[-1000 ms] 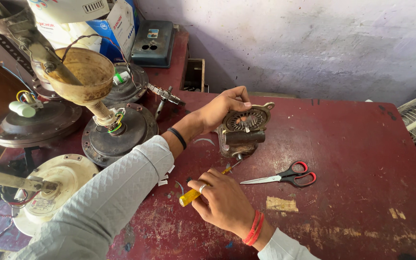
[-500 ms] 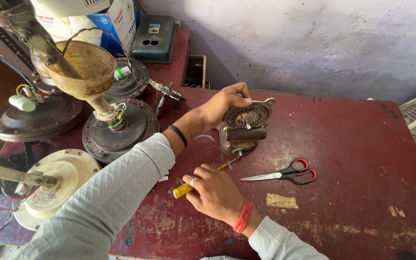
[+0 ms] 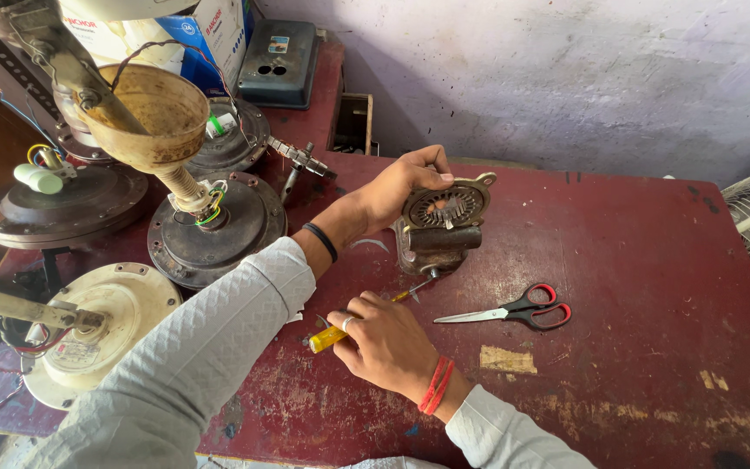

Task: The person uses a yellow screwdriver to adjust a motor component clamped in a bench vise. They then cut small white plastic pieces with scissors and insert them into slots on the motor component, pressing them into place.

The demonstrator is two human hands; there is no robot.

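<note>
— Where is the screwdriver (image 3: 366, 317)?
— At table (image 3: 653, 260) centre, in the right hand (image 3: 388, 347), fingers curled shut round its yellow handle. Its long axis runs from eight o'clock up to two o'clock, tip touching the motor's (image 3: 440, 230) base.
— And the left hand (image 3: 405, 187)?
— Fingers wrapped over the motor's ten o'clock side, steadying it. Scissors (image 3: 514, 311) lie at three o'clock, blades pointing left.

Worn red table (image 3: 653, 260); stained pale wall (image 3: 566, 78).
</note>
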